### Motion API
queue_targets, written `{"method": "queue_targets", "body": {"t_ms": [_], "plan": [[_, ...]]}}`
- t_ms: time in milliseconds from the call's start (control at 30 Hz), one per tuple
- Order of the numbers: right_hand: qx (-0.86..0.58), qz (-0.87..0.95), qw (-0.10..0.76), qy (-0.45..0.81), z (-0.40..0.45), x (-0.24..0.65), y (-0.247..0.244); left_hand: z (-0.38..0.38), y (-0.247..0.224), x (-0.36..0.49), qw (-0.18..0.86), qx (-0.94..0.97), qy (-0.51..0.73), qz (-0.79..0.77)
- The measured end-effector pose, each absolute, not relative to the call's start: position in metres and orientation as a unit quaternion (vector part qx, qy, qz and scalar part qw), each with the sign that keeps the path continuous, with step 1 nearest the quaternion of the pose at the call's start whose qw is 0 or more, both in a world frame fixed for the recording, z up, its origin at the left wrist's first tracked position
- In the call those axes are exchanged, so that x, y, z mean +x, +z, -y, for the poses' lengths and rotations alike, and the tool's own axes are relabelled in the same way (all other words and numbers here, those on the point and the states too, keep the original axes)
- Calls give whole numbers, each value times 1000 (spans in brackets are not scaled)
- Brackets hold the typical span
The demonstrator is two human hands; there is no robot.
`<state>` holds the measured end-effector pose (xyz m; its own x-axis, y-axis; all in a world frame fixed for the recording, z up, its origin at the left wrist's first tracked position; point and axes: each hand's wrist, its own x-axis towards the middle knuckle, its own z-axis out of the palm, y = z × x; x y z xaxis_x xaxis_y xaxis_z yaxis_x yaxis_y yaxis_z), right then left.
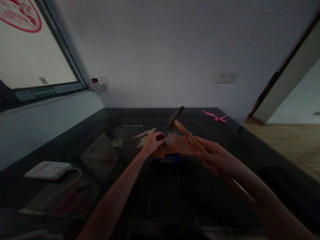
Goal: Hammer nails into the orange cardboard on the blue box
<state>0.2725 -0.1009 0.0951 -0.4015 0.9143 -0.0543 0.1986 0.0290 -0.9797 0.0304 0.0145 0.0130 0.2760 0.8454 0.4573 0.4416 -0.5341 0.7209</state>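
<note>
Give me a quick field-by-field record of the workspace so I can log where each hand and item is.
Right hand: gripping the wooden handle of a hammer
Left hand: fingers closed on a small dark item, kind unclear
Between the hands: orange-brown patterned piece, above a blue object
Hammer head: past the patterned piece, apart from it in view
Table, left side: white device with a white cable
Table, far right: pink ribbon
Wall, right: sockets

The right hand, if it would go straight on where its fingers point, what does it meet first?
Probably the orange patterned piece, just left of the right hand, with the left hand beyond. Depth is unclear, so it might pass above.
</note>
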Motion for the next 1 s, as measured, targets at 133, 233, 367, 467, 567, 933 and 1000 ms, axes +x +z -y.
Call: {"method": "queue_targets", "body": {"t_ms": [133, 233, 367, 467, 567, 933, 1000], "plan": [[-457, 669, 266, 523, 99, 265, 109, -15, 10, 29, 219, 762, 421, -441], [-473, 674, 253, 509, 101, 264, 116, -17, 9, 29, 207, 766, 408, -452], [-468, 674, 282, 497, 106, 266, 122, -20, 7, 29, 217, 770, 405, -444], [-460, 676, 274, 507, 105, 265, 120, -20, 7, 29, 210, 771, 399, -449], [-459, 680, 249, 515, 103, 263, 115, -18, 9, 29, 193, 774, 391, -460], [-479, 698, 206, 491, 104, 263, 116, -17, 11, 31, 194, 771, 378, -474], [-478, 696, 206, 496, 104, 263, 114, -17, 11, 30, 191, 772, 375, -476]]}}
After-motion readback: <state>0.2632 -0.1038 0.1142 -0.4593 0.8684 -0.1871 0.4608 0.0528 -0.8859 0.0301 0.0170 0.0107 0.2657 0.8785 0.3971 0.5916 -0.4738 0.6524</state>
